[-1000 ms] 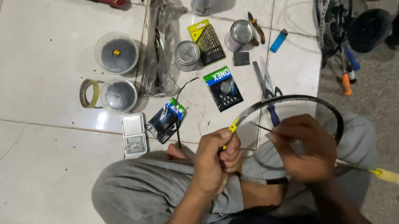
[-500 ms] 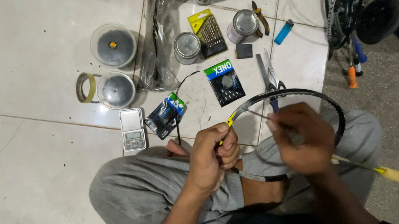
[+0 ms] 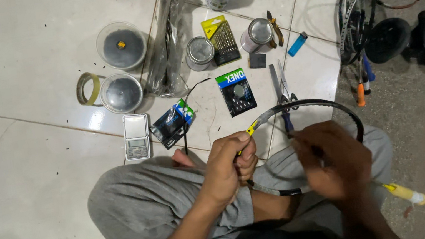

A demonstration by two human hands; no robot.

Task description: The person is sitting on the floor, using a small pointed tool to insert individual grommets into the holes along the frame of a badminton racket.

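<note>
1. Left hand (image 3: 228,167) is closed, pinching the racket frame (image 3: 305,104) at its near-left rim, over the lap.
2. Right hand (image 3: 333,160), blurred, covers the frame's near-right side; grip cannot be told.
3. Pliers (image 3: 282,89) lie just beyond the frame.
4. Pocket scale (image 3: 136,135) lies further left of the frame.

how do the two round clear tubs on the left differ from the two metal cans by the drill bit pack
The clear tubs are wide, shallow and see-through, with dark contents showing; the metal cans are narrower, taller and shiny, their contents hidden. The tubs stand one behind the other left of the long plastic bag; the cans flank the drill bit pack. All four are round and stand upright on the tiled floor.
</note>
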